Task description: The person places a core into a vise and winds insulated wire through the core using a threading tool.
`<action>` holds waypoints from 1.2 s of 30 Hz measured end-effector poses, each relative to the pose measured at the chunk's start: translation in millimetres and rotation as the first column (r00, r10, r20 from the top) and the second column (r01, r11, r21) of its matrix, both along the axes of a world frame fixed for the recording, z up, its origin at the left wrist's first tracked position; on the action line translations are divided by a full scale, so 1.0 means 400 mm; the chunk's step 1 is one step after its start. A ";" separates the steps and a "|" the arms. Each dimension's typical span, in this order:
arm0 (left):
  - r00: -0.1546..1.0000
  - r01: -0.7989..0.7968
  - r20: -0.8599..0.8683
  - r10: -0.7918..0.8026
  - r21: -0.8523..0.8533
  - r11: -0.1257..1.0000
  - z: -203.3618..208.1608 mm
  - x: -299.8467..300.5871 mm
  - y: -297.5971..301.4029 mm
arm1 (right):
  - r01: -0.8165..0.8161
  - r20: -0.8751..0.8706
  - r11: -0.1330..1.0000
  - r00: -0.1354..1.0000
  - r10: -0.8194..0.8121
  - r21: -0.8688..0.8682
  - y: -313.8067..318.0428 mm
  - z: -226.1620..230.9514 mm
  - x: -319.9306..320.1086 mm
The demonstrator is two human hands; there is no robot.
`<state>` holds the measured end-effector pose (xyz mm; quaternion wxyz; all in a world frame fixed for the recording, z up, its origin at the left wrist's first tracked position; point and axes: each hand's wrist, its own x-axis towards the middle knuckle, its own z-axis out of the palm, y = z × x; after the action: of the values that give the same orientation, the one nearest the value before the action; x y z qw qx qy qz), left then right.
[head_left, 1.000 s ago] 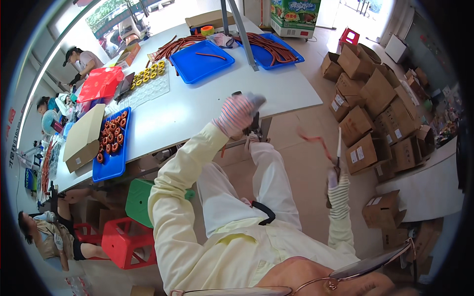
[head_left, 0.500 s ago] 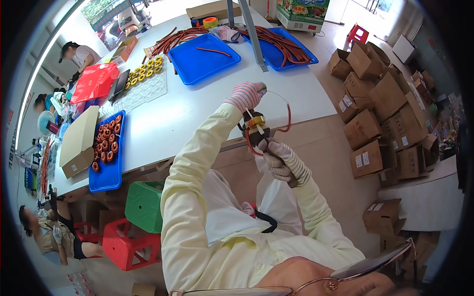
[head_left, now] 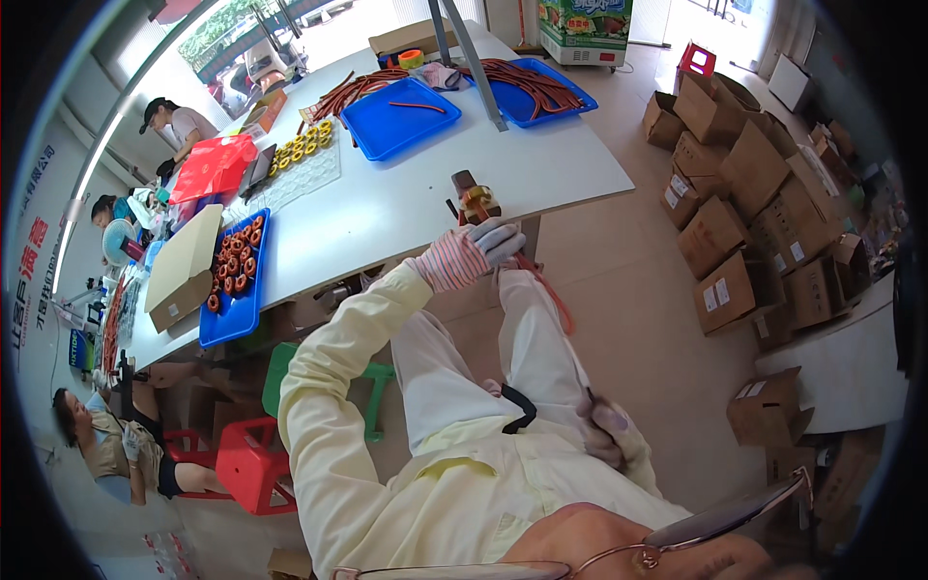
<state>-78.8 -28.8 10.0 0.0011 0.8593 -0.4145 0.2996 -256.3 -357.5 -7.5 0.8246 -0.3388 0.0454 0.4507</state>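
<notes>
My left hand (head_left: 469, 256), in a striped pink and white glove, is at the near table edge with its fingers curled together. What lies inside its grip is hidden. Just beyond it a dark block-shaped holder bears a yellow ring (head_left: 476, 205) with red-brown cord around it. A red-brown cord (head_left: 556, 298) loops down beside the fingertips, and a thin pale line runs from it toward my right hand (head_left: 604, 432). That gloved hand is low by my right hip, its fingers smeared by motion.
A blue tray (head_left: 367, 150) with one cord lies on the white table (head_left: 377, 227); another blue tray (head_left: 588, 104) holds many cords. Wound rings (head_left: 232, 259) fill a tray at left. Yellow rings (head_left: 300, 145), stools (head_left: 253, 464), cardboard boxes (head_left: 730, 290) and co-workers (head_left: 179, 126) surround the table.
My right hand has left the holder and swung down to my hip. My left hand has come down to the near side of the holder. The loose cord now trails below the table edge.
</notes>
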 end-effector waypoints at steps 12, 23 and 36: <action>0.978 -0.205 -0.198 0.071 -0.816 0.540 0.067 0.278 0.071 | 0.652 0.936 0.688 0.329 0.122 -0.319 0.172 -0.039 0.281; 0.629 -0.614 -0.682 0.375 -0.139 0.777 -0.019 0.369 0.057 | -0.120 0.174 0.985 0.980 0.097 0.125 0.348 0.035 0.442; 1.000 0.015 -0.009 -0.014 0.120 0.993 -0.021 0.019 0.006 | 0.052 0.003 0.997 0.999 -0.052 0.058 0.027 -0.008 0.003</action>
<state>-71.1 -26.4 1.7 -0.0467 0.8560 -0.4380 0.2705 -255.2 -346.7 -10.8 0.8457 -0.3144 0.0389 0.4295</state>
